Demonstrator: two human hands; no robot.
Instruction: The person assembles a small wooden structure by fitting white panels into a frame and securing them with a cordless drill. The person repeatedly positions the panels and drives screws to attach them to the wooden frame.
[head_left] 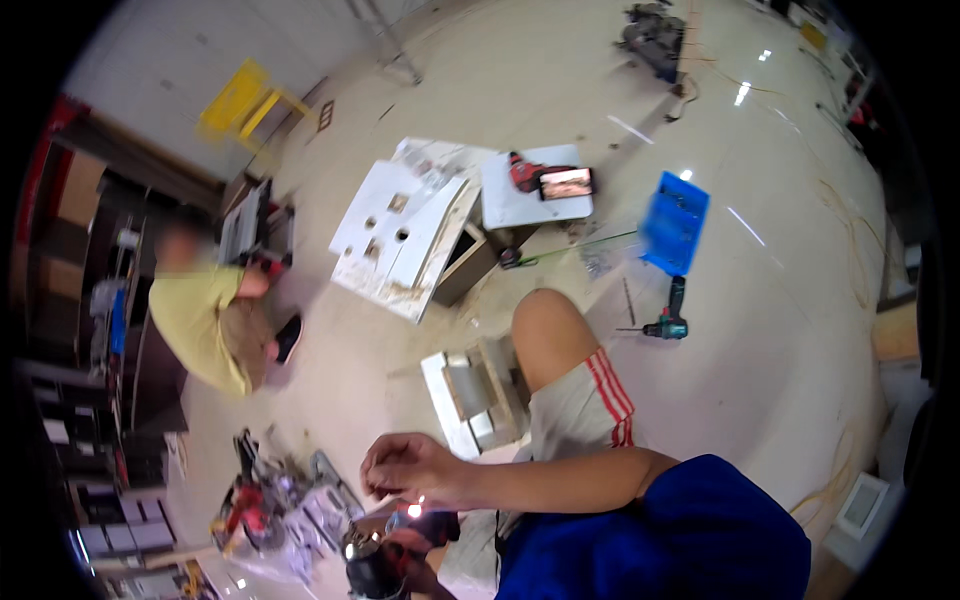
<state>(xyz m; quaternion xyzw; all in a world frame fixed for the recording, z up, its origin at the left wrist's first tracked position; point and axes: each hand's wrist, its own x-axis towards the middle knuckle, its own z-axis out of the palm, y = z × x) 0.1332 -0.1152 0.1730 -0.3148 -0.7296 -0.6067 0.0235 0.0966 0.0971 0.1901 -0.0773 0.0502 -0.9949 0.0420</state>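
Note:
My right hand (418, 470) comes in from the right, its fingers curled and pinched together. Whatever it may hold is too small to make out. Just below it, my left hand (418, 572) is wrapped round a dark power drill (372, 568) with a shiny metal chuck. A bright light glows on the tool, close under my right wrist. Part of the left hand is hidden by the drill and the picture's lower edge. Beside my bent knee stands a small wooden box-like piece (478, 390) on a white board.
White boards with cut holes (385, 225) lie ahead beside a white stool (535, 212) bearing a phone and red tool. A blue tray (676, 222) and a green drill (668, 322) rest on the floor rightward. A person (205, 310) crouches left; a saw-like machine (265, 510) stands nearer.

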